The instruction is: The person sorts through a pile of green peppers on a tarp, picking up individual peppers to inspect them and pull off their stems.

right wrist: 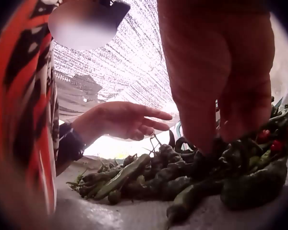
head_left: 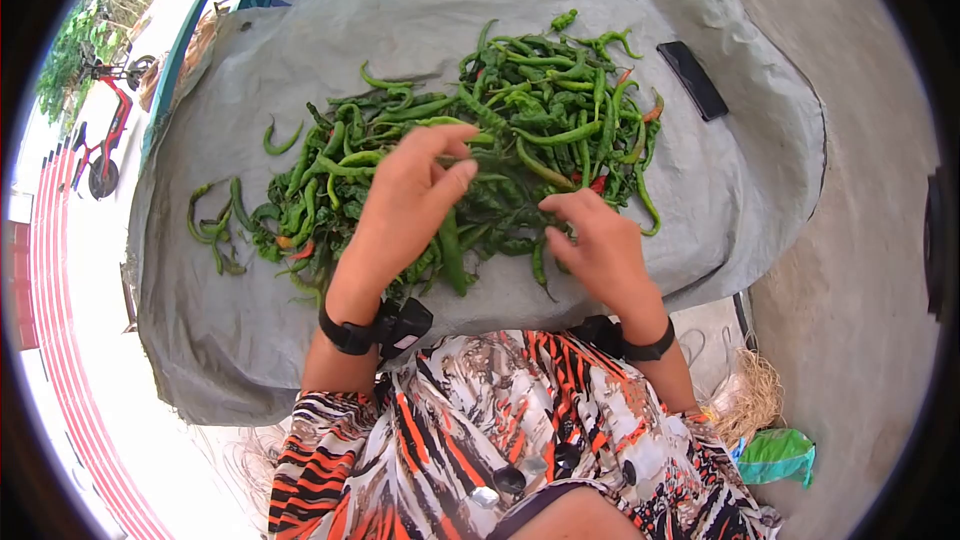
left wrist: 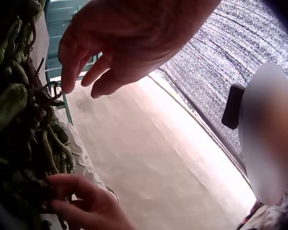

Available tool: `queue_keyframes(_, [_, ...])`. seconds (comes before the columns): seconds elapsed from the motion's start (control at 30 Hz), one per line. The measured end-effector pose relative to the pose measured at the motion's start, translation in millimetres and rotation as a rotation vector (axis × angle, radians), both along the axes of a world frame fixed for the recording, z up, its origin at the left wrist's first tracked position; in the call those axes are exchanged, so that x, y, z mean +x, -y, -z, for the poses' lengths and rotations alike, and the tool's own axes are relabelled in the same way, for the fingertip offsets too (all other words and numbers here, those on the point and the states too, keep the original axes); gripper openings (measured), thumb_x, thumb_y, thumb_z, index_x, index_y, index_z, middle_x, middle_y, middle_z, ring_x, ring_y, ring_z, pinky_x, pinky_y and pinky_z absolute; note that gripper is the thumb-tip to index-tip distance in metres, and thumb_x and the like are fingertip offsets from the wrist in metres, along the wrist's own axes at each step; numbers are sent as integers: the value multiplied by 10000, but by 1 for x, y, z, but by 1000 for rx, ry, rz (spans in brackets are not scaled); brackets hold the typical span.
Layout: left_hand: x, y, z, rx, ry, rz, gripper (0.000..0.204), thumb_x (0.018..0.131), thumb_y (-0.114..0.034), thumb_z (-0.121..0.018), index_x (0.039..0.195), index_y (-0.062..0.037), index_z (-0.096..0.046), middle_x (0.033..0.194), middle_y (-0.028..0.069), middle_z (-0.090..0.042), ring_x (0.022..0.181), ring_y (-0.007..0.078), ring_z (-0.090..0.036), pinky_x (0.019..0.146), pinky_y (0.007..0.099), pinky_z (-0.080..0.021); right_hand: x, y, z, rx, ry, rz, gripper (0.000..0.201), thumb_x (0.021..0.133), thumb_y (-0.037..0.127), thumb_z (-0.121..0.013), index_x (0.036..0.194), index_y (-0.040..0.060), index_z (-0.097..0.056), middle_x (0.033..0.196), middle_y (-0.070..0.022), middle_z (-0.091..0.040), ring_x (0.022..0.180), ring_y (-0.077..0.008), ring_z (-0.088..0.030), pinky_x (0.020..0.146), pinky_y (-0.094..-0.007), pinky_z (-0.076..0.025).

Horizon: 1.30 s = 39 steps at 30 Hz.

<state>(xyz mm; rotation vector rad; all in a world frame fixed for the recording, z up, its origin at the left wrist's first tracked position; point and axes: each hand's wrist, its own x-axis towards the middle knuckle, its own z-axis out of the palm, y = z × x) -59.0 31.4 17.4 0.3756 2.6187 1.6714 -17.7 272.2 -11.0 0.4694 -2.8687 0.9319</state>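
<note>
Above green peppers [head_left: 570, 80], the left hand [head_left: 405, 190] has its fingers [right wrist: 156, 113] parted, empty; whether the right hand [head_left: 602, 248] holds any, I cannot tell. Only the head view shows the phone [head_left: 693, 80].

A black phone [head_left: 692, 80] lies on grey sheeting [head_left: 755, 175], a red two-wheeler [head_left: 119, 123] far left, a green bag [head_left: 778, 457] lower right.

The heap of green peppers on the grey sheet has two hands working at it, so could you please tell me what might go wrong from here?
The long pepper lies near the front edge of the grey sheet, so a nudge might send it off. The right hand is at the tangled heap; pulling there could drag neighbouring peppers along. The phone lies loose beside the heap and might slide if the sheet is tugged.
</note>
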Motion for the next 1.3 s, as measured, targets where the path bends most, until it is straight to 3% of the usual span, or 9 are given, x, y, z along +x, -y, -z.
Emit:
queue_keyframes(0.13, [10,-2,-2,-136,12,200,359,889,-38,-635,1246,-58,-597,960,34,-567,704,85,-519,645,245,-456,-1,-11,-15,-307,46,143,146,818,98,-716,960,75,-689,850,-52,-665,617,-149,-599,567,-298,-481])
queue_keyframes(0.27, [18,-12,-2,-50,48,182,369,870,-36,-660,1233,-63,-605,951,37,-558,695,85,-511,638,249,-454,3,-21,-26,-595,179,234,101,867,55,-689,961,26,-671,760,29,-605,586,-15,-501,532,-207,-426])
queue_keyframes(0.47, [24,-33,-6,136,98,188,271,920,-98,-636,1182,-30,-627,888,22,-589,670,84,-515,625,242,-452,7,-21,-30,-895,249,209,126,913,88,-667,1024,32,-646,744,46,-599,593,-18,-510,528,-179,-418])
queue_keyframes(0.67, [25,-36,-5,281,173,128,218,1010,-204,-542,1042,-18,-651,779,5,-620,628,64,-512,587,206,-423,8,-19,-23,-923,406,134,126,923,104,-660,1034,47,-644,767,44,-597,616,-21,-535,545,-180,-426])
queue_keyframes(0.87, [13,-17,-7,501,127,-102,203,1011,-215,-541,1078,-34,-605,797,-1,-651,614,42,-504,565,192,-405,6,-20,-11,-717,314,190,140,920,125,-647,1045,63,-641,779,10,-631,616,-72,-573,557,-227,-454])
queue_keyframes(0.97, [0,-9,-6,597,24,-239,284,1007,-222,-551,1219,-33,-544,830,13,-657,605,39,-492,565,183,-390,11,-25,-16,-54,201,137,160,890,160,-655,1036,95,-642,817,-56,-670,661,-205,-640,591,-320,-489])
queue_keyframes(1.03, [-6,-9,-6,635,-28,-355,358,1004,-226,-554,1297,-30,-495,858,24,-661,603,42,-490,567,181,-389,15,-25,-4,53,184,98,170,868,192,-663,1020,117,-642,852,-80,-674,729,-270,-650,619,-368,-493])
queue_keyframes(1.17, [2,-16,6,397,39,-301,436,975,-188,-563,1363,-24,-447,877,0,-580,653,44,-470,571,190,-363,14,-23,6,141,173,99,168,860,232,-670,982,122,-637,876,-87,-683,801,-302,-662,646,-408,-494])
queue_keyframes(1.3, [14,-32,13,393,215,70,259,949,-79,-584,1205,-41,-593,890,-31,-544,698,27,-487,617,185,-411,14,-24,4,112,199,61,178,861,221,-667,1015,134,-648,886,-79,-680,802,-298,-661,647,-406,-500])
